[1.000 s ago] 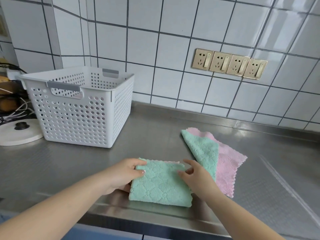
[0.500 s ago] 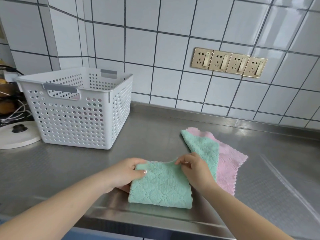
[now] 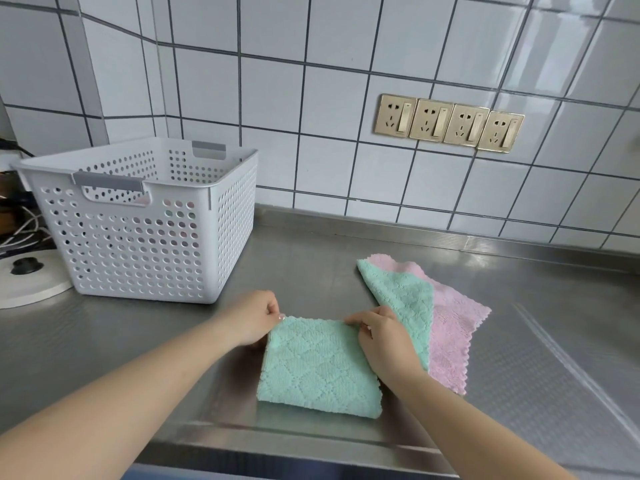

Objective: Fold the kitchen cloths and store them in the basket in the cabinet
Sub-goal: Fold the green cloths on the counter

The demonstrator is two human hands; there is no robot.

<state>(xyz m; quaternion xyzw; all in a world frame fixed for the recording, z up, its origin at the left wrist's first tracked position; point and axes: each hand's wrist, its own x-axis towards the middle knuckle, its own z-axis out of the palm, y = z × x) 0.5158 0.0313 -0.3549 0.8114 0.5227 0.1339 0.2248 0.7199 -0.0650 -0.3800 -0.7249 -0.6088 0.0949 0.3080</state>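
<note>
Only the head view here, looking down at a brushed stainless steel counter (image 3: 519, 358). The mint-green quilted microfibre cloth (image 3: 317, 368) lies folded near the front edge, and the step in hand looks like squaring up that fold, so my tip is: line up the two far corners, keep the edges flush, then flatten it with a palm so it doesn't spring open on the way to the basket. The left hand (image 3: 254, 318) comes in from the near left and pinches the far left corner between thumb and curled fingers. The right hand (image 3: 382, 336) reaches in from the near right, knuckles up, fingertips pinching the far right corner. Just right of it lies a second cloth, green over pink with scalloped edges (image 3: 450, 327), still waiting. The white perforated plastic basket (image 3: 138, 244) stands far left, well apart, with something pinkish showing through the holes.
</note>
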